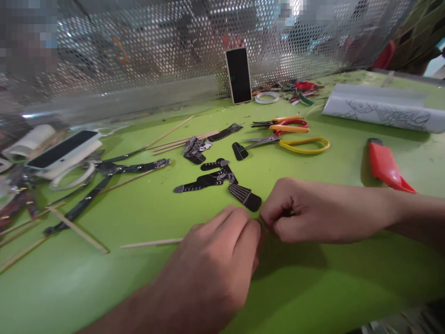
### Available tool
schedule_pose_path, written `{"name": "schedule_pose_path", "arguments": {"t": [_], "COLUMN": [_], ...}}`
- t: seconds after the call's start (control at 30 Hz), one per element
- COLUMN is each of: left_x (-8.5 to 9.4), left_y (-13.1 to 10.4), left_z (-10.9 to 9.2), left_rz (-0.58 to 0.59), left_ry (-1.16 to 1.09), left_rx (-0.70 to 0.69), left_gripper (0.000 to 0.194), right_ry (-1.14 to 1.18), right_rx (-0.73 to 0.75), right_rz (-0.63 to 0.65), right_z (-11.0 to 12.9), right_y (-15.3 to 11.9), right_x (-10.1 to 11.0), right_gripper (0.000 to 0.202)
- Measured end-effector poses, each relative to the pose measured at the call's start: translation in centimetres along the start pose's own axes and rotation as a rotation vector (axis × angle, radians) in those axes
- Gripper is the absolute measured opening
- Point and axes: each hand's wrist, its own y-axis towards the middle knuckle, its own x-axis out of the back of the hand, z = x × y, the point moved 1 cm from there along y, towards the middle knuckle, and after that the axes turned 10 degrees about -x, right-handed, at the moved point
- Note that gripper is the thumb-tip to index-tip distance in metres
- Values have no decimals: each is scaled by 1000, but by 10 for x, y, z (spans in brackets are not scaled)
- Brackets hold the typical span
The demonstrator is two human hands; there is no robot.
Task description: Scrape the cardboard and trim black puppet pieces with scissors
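Observation:
My left hand is closed with its fingertips turned down, close to my right hand. A thin wooden stick sticks out from behind it; whether the hand grips this stick, I cannot tell. My right hand is closed too, thumb against curled fingers, and whatever it pinches is hidden. Just beyond both hands lie black cut-out pieces with white line drawing: a striped sleeve-like piece, a jointed piece with studs, and a small boot-shaped piece. Farther back is a cut-out with a white face.
Yellow-handled scissors and red-and-orange-handled pliers lie behind the pieces. A red cutter is at right, near a rolled drawing. A phone stands against perforated metal. Left are jointed black strips, tape and sticks.

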Motion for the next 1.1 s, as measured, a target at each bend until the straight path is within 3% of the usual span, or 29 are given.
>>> {"name": "schedule_pose_path", "arguments": {"t": [0.27, 0.43, 0.6, 0.83, 1.1], "left_x": [-1, -1, 1, 1, 3], "left_y": [-4, -1, 1, 1, 1], "left_z": [1, 2, 3, 5, 5], "left_rz": [-87, -136, -104, -143, -117], "left_ry": [81, 74, 19, 38, 37], "left_rx": [-74, -50, 25, -5, -14], "left_gripper": [19, 17, 18, 20, 21], "right_ry": [75, 181, 252, 313, 298], "right_rx": [-38, -46, 51, 158, 159], "right_rz": [-32, -29, -3, 43, 40], "right_z": [0, -4, -7, -6, -4], "right_y": [2, 4, 4, 3, 2], "right_x": [0, 0, 1, 1, 2], "right_gripper": [21, 21, 23, 25, 24]}}
